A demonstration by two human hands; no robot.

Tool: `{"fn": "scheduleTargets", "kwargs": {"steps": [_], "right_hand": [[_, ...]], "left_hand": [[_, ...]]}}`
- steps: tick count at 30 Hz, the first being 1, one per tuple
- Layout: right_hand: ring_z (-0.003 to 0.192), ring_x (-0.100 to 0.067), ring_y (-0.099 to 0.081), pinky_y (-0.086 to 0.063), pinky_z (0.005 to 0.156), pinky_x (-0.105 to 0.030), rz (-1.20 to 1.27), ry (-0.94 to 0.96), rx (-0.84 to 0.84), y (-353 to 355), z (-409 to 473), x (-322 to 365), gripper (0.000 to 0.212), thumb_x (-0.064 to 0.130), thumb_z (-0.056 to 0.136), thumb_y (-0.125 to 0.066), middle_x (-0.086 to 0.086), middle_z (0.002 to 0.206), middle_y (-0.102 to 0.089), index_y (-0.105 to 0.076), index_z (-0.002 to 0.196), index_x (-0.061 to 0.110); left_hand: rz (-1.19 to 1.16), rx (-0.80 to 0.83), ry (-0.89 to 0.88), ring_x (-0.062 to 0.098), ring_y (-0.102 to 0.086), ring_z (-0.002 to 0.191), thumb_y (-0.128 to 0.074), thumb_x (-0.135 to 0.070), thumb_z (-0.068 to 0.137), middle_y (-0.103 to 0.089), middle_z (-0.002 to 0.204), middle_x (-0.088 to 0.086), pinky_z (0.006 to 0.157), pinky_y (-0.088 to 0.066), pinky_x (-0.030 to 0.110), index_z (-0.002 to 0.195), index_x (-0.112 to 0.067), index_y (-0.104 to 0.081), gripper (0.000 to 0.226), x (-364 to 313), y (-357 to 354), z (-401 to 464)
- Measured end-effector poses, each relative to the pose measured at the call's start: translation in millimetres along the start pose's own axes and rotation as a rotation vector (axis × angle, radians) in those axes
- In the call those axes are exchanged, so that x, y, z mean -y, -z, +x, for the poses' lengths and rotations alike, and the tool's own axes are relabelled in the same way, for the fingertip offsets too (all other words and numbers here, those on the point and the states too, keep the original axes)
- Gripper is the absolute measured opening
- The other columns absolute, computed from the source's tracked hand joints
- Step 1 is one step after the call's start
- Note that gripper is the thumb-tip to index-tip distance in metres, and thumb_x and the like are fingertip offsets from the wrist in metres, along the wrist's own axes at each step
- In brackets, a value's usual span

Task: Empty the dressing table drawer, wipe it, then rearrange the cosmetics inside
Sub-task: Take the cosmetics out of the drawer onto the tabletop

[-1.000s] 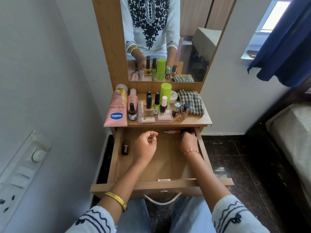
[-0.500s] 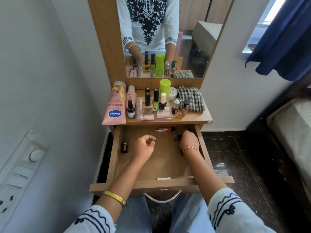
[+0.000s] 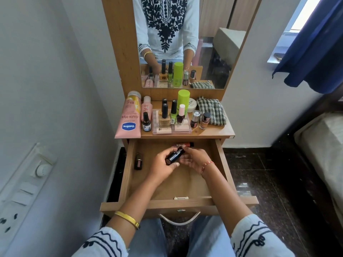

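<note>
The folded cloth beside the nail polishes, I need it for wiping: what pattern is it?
Dark-and-white checked cloth, clearest in the head view.
</note>
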State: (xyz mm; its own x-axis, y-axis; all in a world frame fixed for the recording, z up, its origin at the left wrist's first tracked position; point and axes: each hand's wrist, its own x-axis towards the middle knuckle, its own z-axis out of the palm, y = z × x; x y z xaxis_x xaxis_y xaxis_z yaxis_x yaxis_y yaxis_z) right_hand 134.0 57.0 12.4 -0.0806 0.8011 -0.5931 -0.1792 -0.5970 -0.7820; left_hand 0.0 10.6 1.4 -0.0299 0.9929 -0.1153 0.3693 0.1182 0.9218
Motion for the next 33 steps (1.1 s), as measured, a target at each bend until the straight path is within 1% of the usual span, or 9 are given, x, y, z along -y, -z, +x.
{"fn": "scheduleTargets", "kwargs": {"steps": [3, 5, 7, 10, 16, 21, 26, 29, 33], "right_hand": [[0.055, -0.022, -0.062, -0.054, 0.047, -0.026, -0.309, 0.104, -0.324, 8.2, 16.7, -0.1, 0.023, 0.015, 0.088, -0.06, -0.017, 0.077, -0.064, -0.059, 0.096, -0.007], [0.077, -0.029, -0.066, -0.056, 0.066, -0.031, -0.648, 0.175, -0.47, 15.8, 26.2, 1.1, 0.027, 0.021, 0.086, -0.062, -0.018, 0.094, -0.067, -0.063, 0.099, -0.002], [0.093, -0.031, -0.064, -0.051, 0.078, -0.034, -0.855, 0.217, -0.474, 17.3, 30.5, 2.1, 0.024, 0.022, 0.086, -0.061, -0.016, 0.1, -0.067, -0.064, 0.099, 0.002], [0.095, -0.029, -0.063, -0.05, 0.08, -0.034, -1.02, 0.248, -0.433, 12.8, 34.7, -1.2, 0.017, 0.017, 0.089, -0.056, -0.015, 0.101, -0.067, -0.064, 0.099, 0.005], [0.097, -0.032, -0.063, -0.051, 0.082, -0.035, -0.987, 0.25, -0.453, 11.1, 34.8, -3.2, 0.021, 0.018, 0.089, -0.057, -0.017, 0.102, -0.066, -0.064, 0.102, 0.002], [0.086, -0.028, -0.067, -0.055, 0.082, -0.041, -0.779, 0.248, -0.41, 10.9, 20.0, 0.4, 0.025, 0.027, 0.084, -0.066, -0.013, 0.094, -0.068, -0.065, 0.095, 0.005], [0.08, -0.019, -0.063, -0.054, 0.072, -0.031, -0.697, 0.429, -0.355, 4.9, -12.8, 1.2, 0.012, 0.024, 0.08, -0.07, -0.001, 0.081, -0.064, -0.065, 0.08, 0.014], [0.074, -0.013, -0.054, -0.037, 0.057, -0.016, -0.81, 0.59, -0.382, 7.9, -32.2, 9.3, 0.013, 0.022, 0.082, -0.068, -0.001, 0.082, -0.06, -0.069, 0.086, 0.01], [0.083, -0.028, -0.056, -0.038, 0.071, -0.023, -0.994, 0.795, -0.509, 16.8, -45.0, 28.4, 0.016, 0.007, 0.086, -0.059, -0.014, 0.097, -0.056, -0.067, 0.099, 0.002]], "left_hand": [[0.086, -0.082, -0.01, 0.012, -0.056, 0.101, -0.066, -0.005, 0.079, -0.063, 0.115, 0.001, 0.078, -0.037, 0.01, 0.112, -0.015, -0.062, 0.036, -1.4, 1.3, -0.8], [0.115, -0.095, -0.011, 0.01, -0.056, 0.097, -0.066, -0.008, 0.079, -0.064, 0.112, 0.001, 0.078, -0.037, 0.011, 0.111, -0.016, -0.063, 0.033, -1.4, 1.6, -1.7], [0.14, -0.108, -0.009, 0.009, -0.055, 0.094, -0.067, -0.014, 0.08, -0.065, 0.11, 0.001, 0.078, -0.039, 0.014, 0.11, -0.016, -0.063, 0.031, -1.4, 1.1, -2.7], [0.145, -0.144, 0.008, 0.01, -0.055, 0.093, -0.068, -0.02, 0.079, -0.066, 0.107, 0.001, 0.078, -0.042, 0.019, 0.107, -0.017, -0.063, 0.028, 0.6, 0.2, -2.0], [0.144, -0.2, 0.015, 0.01, -0.054, 0.091, -0.068, -0.024, 0.079, -0.066, 0.104, 0.002, 0.073, -0.042, 0.021, 0.103, -0.02, -0.063, 0.024, 4.6, 1.0, -1.3], [0.124, -0.22, 0.031, 0.011, -0.053, 0.089, -0.068, -0.019, 0.079, -0.065, 0.102, 0.002, 0.075, -0.04, 0.02, 0.103, -0.02, -0.064, 0.025, 3.2, 2.1, 0.0], [0.041, -0.293, 0.023, 0.009, -0.051, 0.092, -0.067, -0.014, 0.079, -0.06, 0.098, -0.006, 0.075, -0.039, 0.021, 0.103, -0.023, -0.063, 0.026, -1.3, 4.0, -5.0], [-0.028, -0.333, 0.037, 0.011, -0.055, 0.092, -0.067, -0.013, 0.079, -0.059, 0.094, -0.008, 0.075, -0.041, 0.022, 0.1, -0.026, -0.062, 0.026, -3.7, 5.2, -8.8], [-0.065, -0.325, 0.07, 0.021, -0.063, 0.096, -0.067, -0.013, 0.08, -0.061, 0.097, -0.003, 0.077, -0.048, 0.027, 0.102, -0.026, -0.062, 0.026, -4.2, 6.5, -10.6]]}}
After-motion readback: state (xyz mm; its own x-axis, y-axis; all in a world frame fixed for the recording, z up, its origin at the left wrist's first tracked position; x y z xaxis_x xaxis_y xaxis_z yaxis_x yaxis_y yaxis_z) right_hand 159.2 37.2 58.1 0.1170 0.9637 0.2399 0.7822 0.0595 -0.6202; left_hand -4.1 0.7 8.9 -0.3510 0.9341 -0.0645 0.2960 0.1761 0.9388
